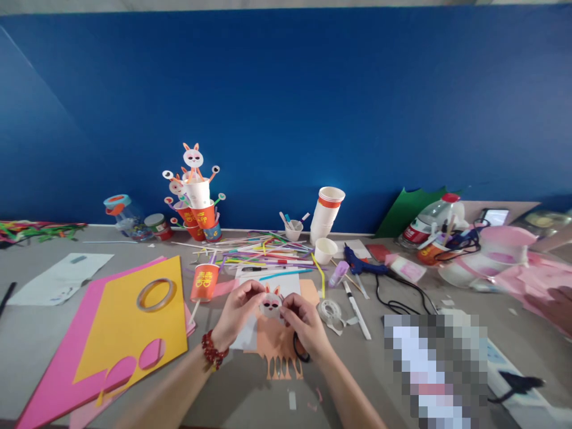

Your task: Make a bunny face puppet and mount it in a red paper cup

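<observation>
my left hand [243, 307] and right hand [304, 322] are both found closed at the fingertips, the grip of each pinching an edge of a paper rabbit face [270, 304]. the face is held above orange paper [272, 339] on the desk [210, 396]. a red cup [205, 282] stands left of it; a tape roll [330, 311] lies right.

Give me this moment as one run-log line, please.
left hand: on rabbit face | right hand: on rabbit face | beneath: orange paper | glue gun: on table
</observation>
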`<action>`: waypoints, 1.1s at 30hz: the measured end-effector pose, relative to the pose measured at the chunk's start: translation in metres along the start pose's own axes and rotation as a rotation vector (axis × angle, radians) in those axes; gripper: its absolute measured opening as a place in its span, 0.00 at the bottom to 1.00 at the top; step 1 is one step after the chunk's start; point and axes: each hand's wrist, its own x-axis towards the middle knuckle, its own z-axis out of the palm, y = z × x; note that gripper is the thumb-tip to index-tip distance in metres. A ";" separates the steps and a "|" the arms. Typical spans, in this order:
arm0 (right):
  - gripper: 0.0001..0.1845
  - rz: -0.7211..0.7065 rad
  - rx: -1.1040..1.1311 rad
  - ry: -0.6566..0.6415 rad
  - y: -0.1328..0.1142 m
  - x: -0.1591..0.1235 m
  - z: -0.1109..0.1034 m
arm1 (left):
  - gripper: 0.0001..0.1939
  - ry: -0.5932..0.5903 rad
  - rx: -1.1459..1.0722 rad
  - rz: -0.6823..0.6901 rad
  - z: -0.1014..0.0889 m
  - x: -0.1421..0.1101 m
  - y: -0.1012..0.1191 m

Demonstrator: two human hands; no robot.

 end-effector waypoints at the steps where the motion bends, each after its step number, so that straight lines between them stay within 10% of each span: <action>1: 0.10 -0.003 0.000 -0.001 0.000 0.000 0.000 | 0.07 -0.002 -0.005 0.000 0.000 0.000 -0.001; 33: 0.12 -0.029 -0.032 0.023 0.002 0.000 0.000 | 0.12 0.082 -0.203 -0.138 0.009 -0.002 -0.012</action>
